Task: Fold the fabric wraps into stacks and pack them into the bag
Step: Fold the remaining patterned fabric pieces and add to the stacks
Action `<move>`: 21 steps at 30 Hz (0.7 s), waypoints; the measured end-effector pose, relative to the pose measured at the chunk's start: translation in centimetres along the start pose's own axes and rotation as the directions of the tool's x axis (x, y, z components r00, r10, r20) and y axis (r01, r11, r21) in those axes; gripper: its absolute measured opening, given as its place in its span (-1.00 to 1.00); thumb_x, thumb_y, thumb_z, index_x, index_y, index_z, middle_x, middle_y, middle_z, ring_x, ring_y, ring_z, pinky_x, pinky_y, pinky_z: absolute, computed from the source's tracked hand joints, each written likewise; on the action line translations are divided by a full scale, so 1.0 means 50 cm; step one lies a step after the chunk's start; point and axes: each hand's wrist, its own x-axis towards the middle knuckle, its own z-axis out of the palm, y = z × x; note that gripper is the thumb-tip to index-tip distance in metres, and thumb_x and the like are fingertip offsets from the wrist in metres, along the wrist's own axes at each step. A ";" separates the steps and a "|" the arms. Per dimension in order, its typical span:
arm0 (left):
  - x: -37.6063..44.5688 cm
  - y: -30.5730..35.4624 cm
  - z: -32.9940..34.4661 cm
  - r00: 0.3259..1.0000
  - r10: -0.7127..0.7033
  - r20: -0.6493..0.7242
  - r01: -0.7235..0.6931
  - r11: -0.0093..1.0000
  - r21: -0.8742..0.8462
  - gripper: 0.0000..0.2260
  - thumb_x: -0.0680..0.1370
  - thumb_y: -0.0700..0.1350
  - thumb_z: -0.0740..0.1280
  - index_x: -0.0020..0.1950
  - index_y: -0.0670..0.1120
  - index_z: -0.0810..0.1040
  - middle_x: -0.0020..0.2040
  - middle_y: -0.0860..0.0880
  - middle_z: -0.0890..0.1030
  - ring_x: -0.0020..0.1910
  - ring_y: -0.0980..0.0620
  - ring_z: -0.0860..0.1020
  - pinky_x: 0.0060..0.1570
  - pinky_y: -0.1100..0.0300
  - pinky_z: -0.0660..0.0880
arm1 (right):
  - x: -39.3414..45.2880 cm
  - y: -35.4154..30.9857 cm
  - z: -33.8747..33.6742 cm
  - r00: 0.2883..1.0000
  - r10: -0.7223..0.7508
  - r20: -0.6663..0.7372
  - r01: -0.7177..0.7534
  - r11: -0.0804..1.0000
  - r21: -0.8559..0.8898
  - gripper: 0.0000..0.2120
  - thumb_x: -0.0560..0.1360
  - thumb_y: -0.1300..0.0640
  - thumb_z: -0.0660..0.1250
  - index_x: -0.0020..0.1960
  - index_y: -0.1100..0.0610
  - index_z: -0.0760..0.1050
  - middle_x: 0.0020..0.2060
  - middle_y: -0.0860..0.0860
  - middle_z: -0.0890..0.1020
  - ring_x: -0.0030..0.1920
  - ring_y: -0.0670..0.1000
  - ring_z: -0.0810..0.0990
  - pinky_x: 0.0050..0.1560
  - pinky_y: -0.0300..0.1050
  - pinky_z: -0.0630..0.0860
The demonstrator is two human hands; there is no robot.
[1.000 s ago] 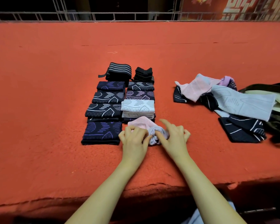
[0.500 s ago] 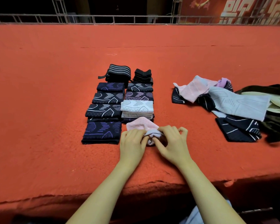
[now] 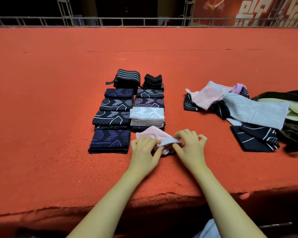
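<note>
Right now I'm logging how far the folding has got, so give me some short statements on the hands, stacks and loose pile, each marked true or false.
1. Both hands grip the pink wrap. True: left hand and right hand pinch it.
2. The folded stacks form two columns. True.
3. The loose pile lies left of the stacks. False: it lies to their right.
4. The white folded stack sits in the left column. False: right column.
5. The dark bag holds folded stacks. False: none show inside it.
</note>
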 end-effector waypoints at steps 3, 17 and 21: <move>0.026 -0.017 -0.015 0.983 0.041 0.178 -0.041 0.999 -0.003 -0.64 0.47 -0.03 0.12 0.11 -0.05 0.61 0.09 0.03 0.57 0.16 0.14 0.37 0.00 0.27 0.08 | 0.000 0.017 -0.018 0.998 -0.036 0.052 0.025 0.979 0.201 -0.72 0.33 -0.02 0.15 -0.05 -0.09 0.57 -0.04 -0.25 0.51 0.01 -0.20 0.42 -0.01 -0.13 0.10; 0.053 -0.052 -0.030 0.925 -0.015 0.379 -0.027 0.994 0.105 -0.51 0.48 0.24 -0.12 -0.02 0.06 0.52 -0.04 0.20 0.44 0.06 0.07 0.34 0.03 0.14 0.07 | -0.009 0.002 -0.023 0.953 -0.253 0.165 0.229 0.962 0.149 -0.73 0.43 -0.19 0.21 -0.03 -0.09 0.57 -0.11 -0.18 0.51 -0.04 -0.19 0.35 -0.06 -0.14 0.02; 0.055 -0.039 -0.020 0.976 -0.048 0.214 0.042 0.998 0.036 -0.62 0.51 0.17 -0.02 -0.14 0.02 0.51 -0.16 0.17 0.46 -0.06 0.05 0.35 -0.04 0.13 0.09 | -0.008 0.003 -0.029 0.937 -0.293 0.192 0.263 0.951 0.165 -0.82 0.42 -0.12 0.24 -0.11 -0.02 0.43 -0.22 -0.15 0.49 -0.13 -0.12 0.41 -0.03 -0.14 0.05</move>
